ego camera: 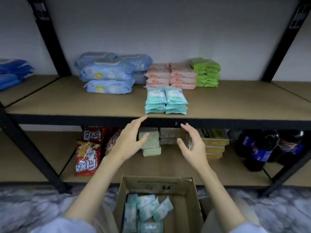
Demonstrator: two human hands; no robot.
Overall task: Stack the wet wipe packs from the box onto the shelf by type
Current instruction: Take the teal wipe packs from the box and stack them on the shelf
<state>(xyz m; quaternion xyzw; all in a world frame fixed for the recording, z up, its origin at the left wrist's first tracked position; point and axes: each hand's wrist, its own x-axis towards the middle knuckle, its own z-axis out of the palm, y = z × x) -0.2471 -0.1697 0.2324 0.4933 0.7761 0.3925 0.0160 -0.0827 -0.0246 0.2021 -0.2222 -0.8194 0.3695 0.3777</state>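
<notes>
White wall (168, 31), marbled grey floor (33, 207) (blurred), black uprights (48, 39).

"PEPSI" on the dark bottle (252, 148); other pack and box print too blurred.

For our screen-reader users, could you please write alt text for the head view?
Two empty hands, left and right, hover below teal wipe packs on a shelf. Blue, pink and green stacks stand behind; a cardboard box below holds more.
</notes>
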